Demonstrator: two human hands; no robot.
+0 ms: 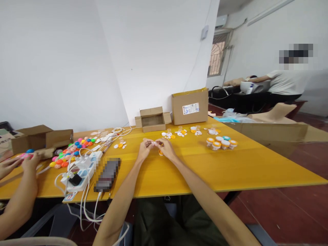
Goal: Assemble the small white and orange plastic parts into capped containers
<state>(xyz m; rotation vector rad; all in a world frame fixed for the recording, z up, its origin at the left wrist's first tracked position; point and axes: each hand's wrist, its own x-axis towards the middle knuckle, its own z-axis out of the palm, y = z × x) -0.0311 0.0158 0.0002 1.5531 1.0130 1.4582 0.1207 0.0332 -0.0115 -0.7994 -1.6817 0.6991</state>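
Note:
My left hand and my right hand meet above the middle of the yellow table. Their fingertips pinch a tiny white piece, too small to name. Partly hidden behind my right hand is an orange round part on the tabletop. Beyond the hands lie groups of loose white and orange round parts, some with clear cups. On the right stand several small clear jars with white, orange and teal lids.
An open small carton and a larger cardboard box stand by the wall. To the left are a phone, a power strip with cables, colourful balls and a co-worker's hands. Another person sits far right.

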